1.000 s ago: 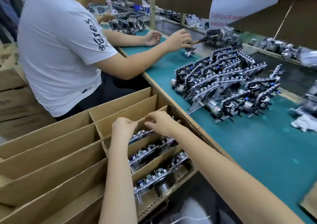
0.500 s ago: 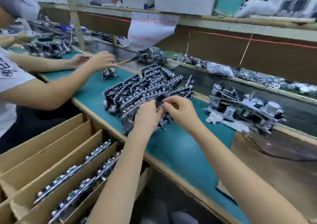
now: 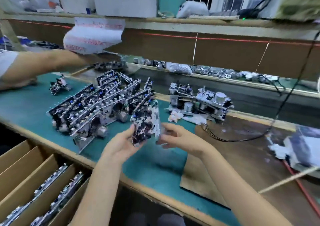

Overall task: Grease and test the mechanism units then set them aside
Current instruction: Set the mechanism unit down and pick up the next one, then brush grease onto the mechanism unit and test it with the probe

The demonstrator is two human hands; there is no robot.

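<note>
Metal mechanism unit [image 3: 146, 122], upright, blurred.

Motion smears the unit [image 3: 146, 125] gripped in the left hand [image 3: 121, 144], so its parts cannot be made out, and most of that hand's fingers are hidden behind it. The right hand [image 3: 176, 137] is blurred too; whether it touches the unit cannot be told. Red print on the hanging sign [image 3: 93, 33] is illegible. A white device [image 3: 304, 149] is blurred and cut off at the right edge. The carton [image 3: 26, 170] is cropped at lower left, its dividers hiding most of the boxed units [image 3: 69, 189]. A neighbour's arm [image 3: 45, 61] runs off the left edge.
</note>
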